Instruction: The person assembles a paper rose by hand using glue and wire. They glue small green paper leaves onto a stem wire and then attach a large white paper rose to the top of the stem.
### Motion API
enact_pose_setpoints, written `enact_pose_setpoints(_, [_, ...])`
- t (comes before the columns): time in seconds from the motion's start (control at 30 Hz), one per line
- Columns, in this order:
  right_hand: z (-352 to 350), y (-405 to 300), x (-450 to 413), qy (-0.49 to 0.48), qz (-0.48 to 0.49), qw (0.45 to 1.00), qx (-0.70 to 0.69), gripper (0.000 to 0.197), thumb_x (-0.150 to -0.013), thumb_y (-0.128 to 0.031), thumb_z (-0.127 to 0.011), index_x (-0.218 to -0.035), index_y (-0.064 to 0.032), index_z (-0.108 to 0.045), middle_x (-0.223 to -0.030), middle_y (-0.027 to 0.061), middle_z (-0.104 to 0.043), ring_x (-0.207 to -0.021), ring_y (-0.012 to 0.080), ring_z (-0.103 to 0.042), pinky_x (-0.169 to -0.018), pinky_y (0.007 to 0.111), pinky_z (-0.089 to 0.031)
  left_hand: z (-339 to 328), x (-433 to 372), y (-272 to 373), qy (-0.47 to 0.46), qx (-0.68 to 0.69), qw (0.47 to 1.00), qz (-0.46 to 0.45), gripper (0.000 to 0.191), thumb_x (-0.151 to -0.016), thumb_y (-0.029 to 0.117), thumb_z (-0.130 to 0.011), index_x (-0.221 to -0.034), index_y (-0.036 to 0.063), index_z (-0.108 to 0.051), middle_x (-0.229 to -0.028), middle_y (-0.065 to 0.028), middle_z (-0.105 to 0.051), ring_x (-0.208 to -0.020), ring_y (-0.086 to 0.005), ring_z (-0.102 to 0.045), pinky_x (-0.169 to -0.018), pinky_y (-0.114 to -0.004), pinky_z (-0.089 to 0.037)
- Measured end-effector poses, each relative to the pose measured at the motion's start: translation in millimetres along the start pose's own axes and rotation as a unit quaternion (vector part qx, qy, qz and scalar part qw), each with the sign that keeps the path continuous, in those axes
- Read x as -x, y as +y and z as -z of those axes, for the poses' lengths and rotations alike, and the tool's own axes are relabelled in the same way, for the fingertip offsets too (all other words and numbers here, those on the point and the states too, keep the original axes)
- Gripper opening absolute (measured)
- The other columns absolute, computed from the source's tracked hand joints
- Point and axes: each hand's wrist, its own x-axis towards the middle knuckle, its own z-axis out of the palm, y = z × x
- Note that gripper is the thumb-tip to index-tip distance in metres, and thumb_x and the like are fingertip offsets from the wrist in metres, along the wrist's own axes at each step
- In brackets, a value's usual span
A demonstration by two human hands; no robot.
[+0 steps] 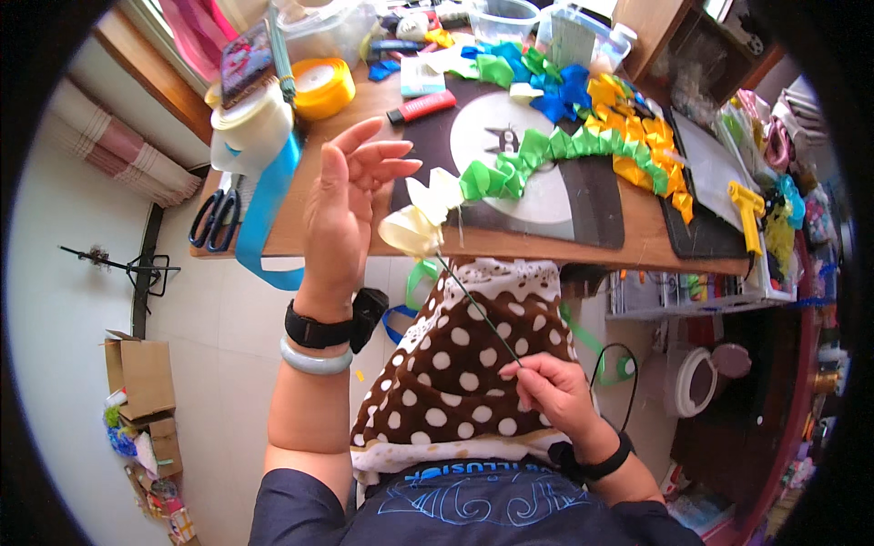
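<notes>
My right hand (550,396) grips the lower end of a thin green stem (481,310) above my lap. Cream ribbon petals (416,222) top the stem at the table's front edge. My left hand (351,198) is raised to the left of the petals, fingers apart, with nothing in it. Just beyond the petals, a curved string of folded green ribbon pieces (546,147) lies on a dark mat with a cat picture (601,211). Folded yellow ribbon pieces (638,164) lie at the mat's right, and folded blue ones (563,95) at its far side.
Scissors (215,218), a roll of white ribbon (252,130) with loose blue ribbon (270,211), and a yellow ribbon roll (321,85) occupy the table's left. A red marker-like tube (423,107) lies mid-table. Clear containers (505,17) line the back. A yellow glue gun (748,215) sits right.
</notes>
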Motion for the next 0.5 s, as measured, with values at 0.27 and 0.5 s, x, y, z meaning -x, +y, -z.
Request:
enact_pose_setpoints(0.27, [33.6,-12.3,20.5,-0.153,-0.023,0.979,-0.130,0.027,-0.102,-0.011,-0.047,-0.114,0.0062,-0.064,-0.063,0.0044,-0.058,-0.047,0.0043,-0.038,-0.043,0.020,-0.026,-24.4,30.1,17.1,-0.112,-0.038,0.993,0.014,0.048,-0.088,-0.004,-0.053,-0.135,-0.0021,-0.048,-0.125,-0.0159,-0.061,-0.114,-0.0196,-0.060,-0.097,-0.032,-0.048])
enact_pose_setpoints(0.5, [51.5,7.8,26.6,-0.187,0.023,0.960,-0.207,0.027,-0.101,-0.012,-0.048,-0.110,0.0087,-0.063,-0.060,0.0099,-0.058,-0.044,0.0073,-0.039,-0.042,0.023,-0.027,-36.6,46.4,28.5,-0.159,-0.086,0.983,-0.033,0.041,-0.087,-0.004,-0.058,-0.127,-0.0049,-0.054,-0.126,-0.0145,-0.060,-0.116,-0.0191,-0.058,-0.099,-0.032,-0.047])
